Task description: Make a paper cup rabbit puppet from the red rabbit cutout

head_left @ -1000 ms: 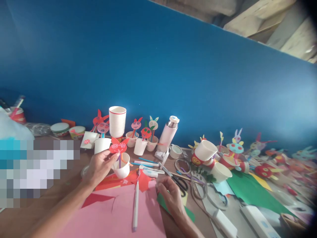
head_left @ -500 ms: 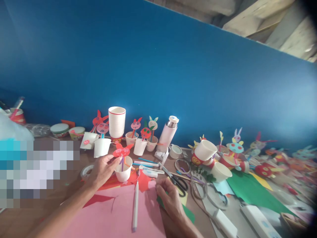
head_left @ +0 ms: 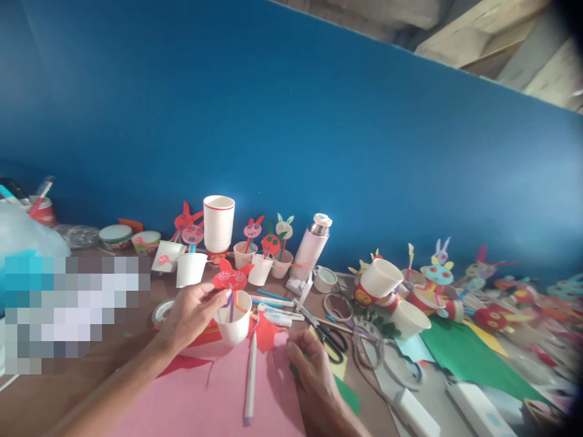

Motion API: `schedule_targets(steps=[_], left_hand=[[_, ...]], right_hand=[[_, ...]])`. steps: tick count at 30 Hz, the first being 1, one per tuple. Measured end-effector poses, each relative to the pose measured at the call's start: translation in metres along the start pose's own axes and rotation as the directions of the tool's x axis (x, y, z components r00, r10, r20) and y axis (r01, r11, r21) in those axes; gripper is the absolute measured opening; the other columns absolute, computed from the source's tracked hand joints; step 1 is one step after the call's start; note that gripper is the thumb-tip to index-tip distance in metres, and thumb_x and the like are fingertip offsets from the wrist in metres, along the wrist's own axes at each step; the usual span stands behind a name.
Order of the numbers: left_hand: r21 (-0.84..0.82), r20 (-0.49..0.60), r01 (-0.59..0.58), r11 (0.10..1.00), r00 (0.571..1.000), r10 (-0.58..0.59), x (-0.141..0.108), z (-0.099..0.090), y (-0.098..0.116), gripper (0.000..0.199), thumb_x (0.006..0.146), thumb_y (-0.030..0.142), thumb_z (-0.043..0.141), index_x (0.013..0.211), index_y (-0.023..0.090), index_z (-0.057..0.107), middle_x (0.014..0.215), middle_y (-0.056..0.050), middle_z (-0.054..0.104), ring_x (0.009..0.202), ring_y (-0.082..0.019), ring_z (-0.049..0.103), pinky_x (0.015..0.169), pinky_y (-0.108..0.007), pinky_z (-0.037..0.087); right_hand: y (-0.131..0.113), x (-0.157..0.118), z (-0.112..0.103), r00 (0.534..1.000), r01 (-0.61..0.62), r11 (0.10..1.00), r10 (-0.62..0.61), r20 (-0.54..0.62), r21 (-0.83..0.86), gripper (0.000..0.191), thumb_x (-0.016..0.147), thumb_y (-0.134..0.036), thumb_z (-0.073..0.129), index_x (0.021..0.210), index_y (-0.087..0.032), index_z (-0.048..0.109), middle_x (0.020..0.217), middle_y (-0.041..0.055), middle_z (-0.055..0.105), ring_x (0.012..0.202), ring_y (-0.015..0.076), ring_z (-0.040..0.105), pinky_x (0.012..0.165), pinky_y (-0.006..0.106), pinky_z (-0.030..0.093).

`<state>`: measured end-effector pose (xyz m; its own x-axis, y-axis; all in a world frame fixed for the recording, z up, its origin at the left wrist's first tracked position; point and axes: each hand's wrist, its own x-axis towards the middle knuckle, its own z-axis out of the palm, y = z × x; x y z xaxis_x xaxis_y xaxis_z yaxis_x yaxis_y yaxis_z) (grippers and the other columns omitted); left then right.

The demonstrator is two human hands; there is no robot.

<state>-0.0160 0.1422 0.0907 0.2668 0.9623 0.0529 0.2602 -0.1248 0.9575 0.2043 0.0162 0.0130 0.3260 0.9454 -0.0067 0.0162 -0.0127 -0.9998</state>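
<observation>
Nearest is a marker [head_left: 250, 379] lying on pink paper [head_left: 191, 400]. Right hand [head_left: 314, 364] is curled by the paper's edge, can't tell if it's pinching anything. Hands are well apart, and the left hand [head_left: 194, 315] has the red paper face [head_left: 230, 277] by its lower edge, right above the white cup [head_left: 234, 328]. Looks super light and kinda floppy, ears would probably crease easily, so I'd grip low near the purple stem [head_left: 232, 306]. Cup stack [head_left: 219, 227] and flask [head_left: 310, 249] sit farther back.
</observation>
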Motion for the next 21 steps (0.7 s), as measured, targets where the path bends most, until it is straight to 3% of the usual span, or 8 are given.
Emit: schedule_targets(steps=[3,8,21], left_hand=[[0.137,0.015,-0.039,0.990,0.999,0.037,-0.002,0.001,-0.006,0.040,0.077,0.053,0.058,0.092,0.019,0.072,0.078,-0.002,0.074,0.078,-0.024,0.066,0.066,-0.027,0.047],[0.214,-0.042,-0.041,0.976,0.998,0.051,-0.009,-0.004,-0.017,0.043,0.076,0.056,0.056,0.092,0.018,0.071,0.092,-0.005,0.075,0.091,-0.027,0.067,0.076,-0.030,0.049],[0.207,0.028,-0.032,0.978,0.999,0.027,-0.017,-0.001,-0.015,0.043,0.077,0.057,0.056,0.092,0.020,0.074,0.083,-0.003,0.076,0.082,-0.025,0.067,0.070,-0.028,0.049]], right_hand=[[0.001,0.001,0.001,1.000,0.002,1.000,-0.002,-0.012,0.008,0.018,0.081,-0.032,0.062,0.071,-0.019,0.056,0.064,-0.0031,0.053,0.057,0.0124,0.048,0.054,0.022,0.039],[0.006,0.005,0.000,1.000,0.000,1.000,0.000,0.015,-0.009,0.017,0.080,-0.030,0.063,0.070,-0.018,0.054,0.065,-0.0028,0.054,0.059,0.0125,0.047,0.056,0.022,0.038],[0.003,0.005,0.001,1.000,0.011,1.000,-0.010,0.025,-0.009,0.019,0.080,-0.031,0.063,0.069,-0.018,0.054,0.064,-0.0036,0.051,0.059,0.0120,0.045,0.056,0.022,0.037]])
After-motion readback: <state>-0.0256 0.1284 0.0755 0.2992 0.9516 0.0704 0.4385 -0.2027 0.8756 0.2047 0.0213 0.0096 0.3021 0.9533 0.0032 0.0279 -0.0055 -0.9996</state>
